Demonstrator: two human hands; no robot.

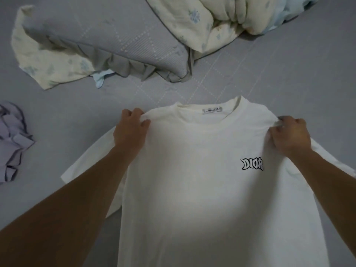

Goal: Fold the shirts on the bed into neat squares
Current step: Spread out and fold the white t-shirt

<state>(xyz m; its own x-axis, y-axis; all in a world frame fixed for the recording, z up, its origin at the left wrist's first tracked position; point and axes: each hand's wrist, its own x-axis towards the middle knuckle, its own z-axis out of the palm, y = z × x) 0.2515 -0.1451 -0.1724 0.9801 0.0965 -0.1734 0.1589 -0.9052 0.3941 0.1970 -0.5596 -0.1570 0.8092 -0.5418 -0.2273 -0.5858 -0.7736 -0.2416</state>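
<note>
Step in hand: spreading. My left hand (133, 128) pinches one shoulder of the white shirt (192, 180) and my right hand (290, 135) pinches the other, fingers curled into the cloth at both seams. The shirt lies front up on the grey bed (269, 78), collar away from me, logo (252, 164) showing. No fold is made yet, by my judgement; next it needs pulling flat, then the sleeves brought inward. Open sheet lies beyond the collar; the pillow (115, 39) sits farther off, and a lilac garment (11, 139) lies well to the left.
</note>
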